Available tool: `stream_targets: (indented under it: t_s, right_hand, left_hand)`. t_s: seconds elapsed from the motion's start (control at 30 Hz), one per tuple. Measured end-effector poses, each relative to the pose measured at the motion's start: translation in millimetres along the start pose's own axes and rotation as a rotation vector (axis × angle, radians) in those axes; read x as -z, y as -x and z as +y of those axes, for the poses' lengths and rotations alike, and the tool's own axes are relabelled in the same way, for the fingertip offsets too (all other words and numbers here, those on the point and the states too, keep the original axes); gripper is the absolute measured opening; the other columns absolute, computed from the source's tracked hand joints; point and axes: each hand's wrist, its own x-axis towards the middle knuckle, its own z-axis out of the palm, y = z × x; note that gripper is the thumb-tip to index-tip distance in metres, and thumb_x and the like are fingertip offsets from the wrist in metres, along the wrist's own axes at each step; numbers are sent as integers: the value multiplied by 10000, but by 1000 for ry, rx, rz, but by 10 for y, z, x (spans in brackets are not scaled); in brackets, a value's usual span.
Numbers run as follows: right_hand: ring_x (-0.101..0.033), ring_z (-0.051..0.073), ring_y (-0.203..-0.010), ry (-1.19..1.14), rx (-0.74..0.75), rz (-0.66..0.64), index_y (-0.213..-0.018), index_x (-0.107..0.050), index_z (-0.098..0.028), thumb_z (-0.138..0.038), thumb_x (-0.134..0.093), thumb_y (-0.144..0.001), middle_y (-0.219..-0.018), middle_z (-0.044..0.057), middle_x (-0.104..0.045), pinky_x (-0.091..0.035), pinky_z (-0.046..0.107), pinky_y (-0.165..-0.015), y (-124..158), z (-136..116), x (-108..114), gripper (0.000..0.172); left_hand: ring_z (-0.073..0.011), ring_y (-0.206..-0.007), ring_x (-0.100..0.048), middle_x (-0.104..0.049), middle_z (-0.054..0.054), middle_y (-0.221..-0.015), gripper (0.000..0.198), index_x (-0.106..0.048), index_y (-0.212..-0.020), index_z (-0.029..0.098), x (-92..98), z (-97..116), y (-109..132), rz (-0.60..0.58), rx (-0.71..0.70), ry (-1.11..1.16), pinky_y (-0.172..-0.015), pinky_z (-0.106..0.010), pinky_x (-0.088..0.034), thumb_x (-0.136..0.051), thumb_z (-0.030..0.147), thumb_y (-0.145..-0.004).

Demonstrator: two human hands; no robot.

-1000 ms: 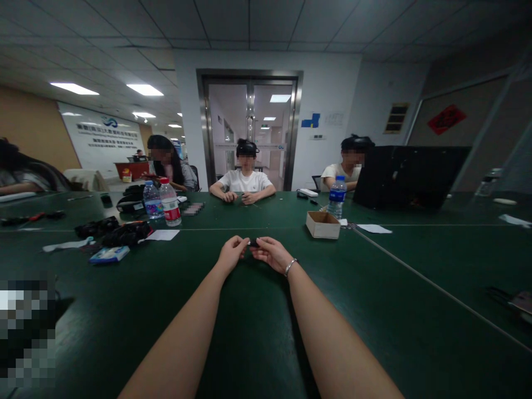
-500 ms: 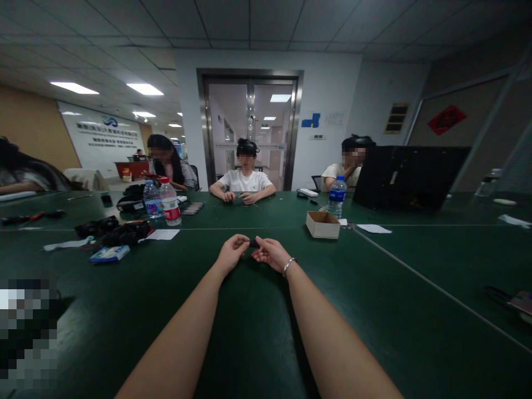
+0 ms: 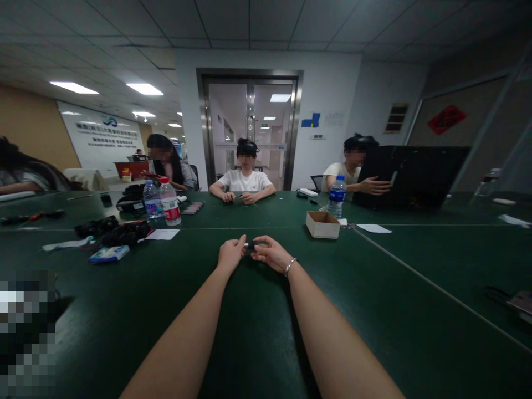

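Between my hands, just above the green table point(image 3: 257, 310), is a small dark object point(image 3: 250, 245) with a shiny silver part at its left end; its exact kind is too small to make out. My left hand point(image 3: 231, 256) is closed, thumb and fingers pinching the silver end. From the other side my right hand point(image 3: 271, 252), with a silver bracelet at the wrist, grips the black end between thumb and fingers. Part of the object is hidden by the fingers.
An open cardboard box point(image 3: 323, 226) and a blue-capped bottle point(image 3: 337, 197) stand to the right. Two bottles, black straps point(image 3: 127, 233) and a blue-white packet point(image 3: 109, 254) lie left. Across the table sits a person point(image 3: 246, 182); another holds a large black box point(image 3: 411, 177).
The silver part now shows between my hands, and my left thumb points upward. My right fingers have shifted on the black end. At right, a person's hand has dropped onto the black box.
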Motion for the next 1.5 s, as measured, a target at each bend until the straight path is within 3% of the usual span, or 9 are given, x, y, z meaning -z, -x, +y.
stream_targets:
  t_s: [0.63, 0.87, 0.97, 1.3, 1.5]
  right_hand:
    - [-664, 158, -645, -50, -27, 8, -929, -531, -139, -28, -716, -666, -799, 38, -629, -556, 274, -648, 15, -36, 9, 341]
    - [-664, 163, -607, -69, -38, 64, -933, -517, -133, -65, -692, -720, -757, 69, -656, -553, 255, -607, 4, -44, -7, 284]
    - [-664, 159, -602, -72, -37, 68, -922, -515, -134, -87, -701, -726, -782, 80, -664, -553, 248, -593, 5, -45, -19, 274]
    - [-659, 149, -579, -60, -46, 76, -907, -517, -110, -166, -641, -817, -740, 106, -665, -553, 231, -577, 22, -70, -42, 163]
    - [-659, 147, -579, -49, -58, 75, -882, -527, -104, -177, -605, -846, -724, 108, -662, -555, 227, -577, 21, -76, -48, 112]
  left_hand:
    - [-154, -517, -524, -569, -30, -544, 511, -589, -572, 163, 24, 31, 29, 4, -10, -9, -541, -265, -364, -404, 595, -771]
    - [-122, -519, -519, -564, -23, -568, 429, -599, -673, 140, -20, -30, -3, -60, -29, 281, -513, -231, -405, -573, 568, -678]
    - [-133, -597, -557, -603, -49, -675, 430, -610, -760, 137, -50, -82, -44, -86, -37, 427, -514, -222, -438, -640, 545, -627]
    - [-196, -857, -600, -637, -102, -982, 454, -630, -960, 174, 15, -54, -4, -147, -118, 537, -607, -223, -472, -729, 418, -589]
    - [-200, -907, -593, -650, -102, -989, 431, -650, -944, 169, 3, -79, -22, -155, -63, 582, -651, -228, -463, -723, 423, -603]
